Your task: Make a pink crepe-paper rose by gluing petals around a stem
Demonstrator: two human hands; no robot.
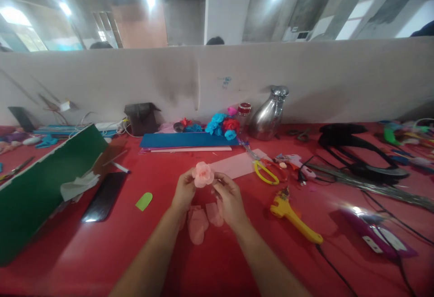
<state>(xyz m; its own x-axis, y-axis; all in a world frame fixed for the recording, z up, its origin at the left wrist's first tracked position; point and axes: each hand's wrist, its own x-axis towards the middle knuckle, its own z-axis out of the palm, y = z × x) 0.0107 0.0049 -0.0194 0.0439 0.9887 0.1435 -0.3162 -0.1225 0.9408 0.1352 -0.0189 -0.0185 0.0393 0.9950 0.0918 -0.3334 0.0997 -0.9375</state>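
A pink paper flower (203, 174) is held up between my two hands, a little above the red table. My left hand (183, 190) pinches its left side, with the fingers closed. On the other side my right hand (231, 197) has its thumb and fingers closed at the flower's right edge. Loose pink petals (197, 224) lie on the table below and between my wrists. Behind the flower is a flat sheet of pink paper (233, 165). Off to the left of my hands lies a light green petal-shaped piece (144, 201).
Yellow-handled scissors (266, 173), a yellow glue gun (294, 218) and a purple power strip (376, 233) with cords lie on the right. At left are a phone (104, 196) and a green board (50, 188). Blue and red flowers (224, 125) and a metal jug (269, 114) stand behind.
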